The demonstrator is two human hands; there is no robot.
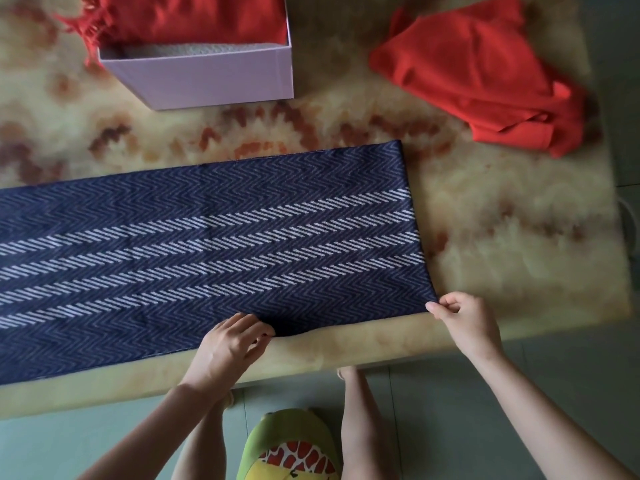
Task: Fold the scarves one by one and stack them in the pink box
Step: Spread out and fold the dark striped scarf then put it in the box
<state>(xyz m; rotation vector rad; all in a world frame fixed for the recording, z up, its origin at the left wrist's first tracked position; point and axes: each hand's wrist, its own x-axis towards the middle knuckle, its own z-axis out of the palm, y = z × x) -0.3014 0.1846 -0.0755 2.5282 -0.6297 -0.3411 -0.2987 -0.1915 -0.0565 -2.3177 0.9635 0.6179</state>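
Two grips hold navy scarf, flat on surface | left grip pinches near edge, right grip pinches near corner | step: likely lengthwise fold | next: carry edge across evenly | pink box beyond

A navy herringbone scarf lies flat, a red fringed scarf sits in the pink box, and a crumpled red scarf lies apart.

The person wears a green piece of clothing, seen just below the near edge of the surface. It has a white patch with red spots, and a yellow part under that. Above it, the arms are bare from the left hand and right hand down. The legs beside it are bare too.
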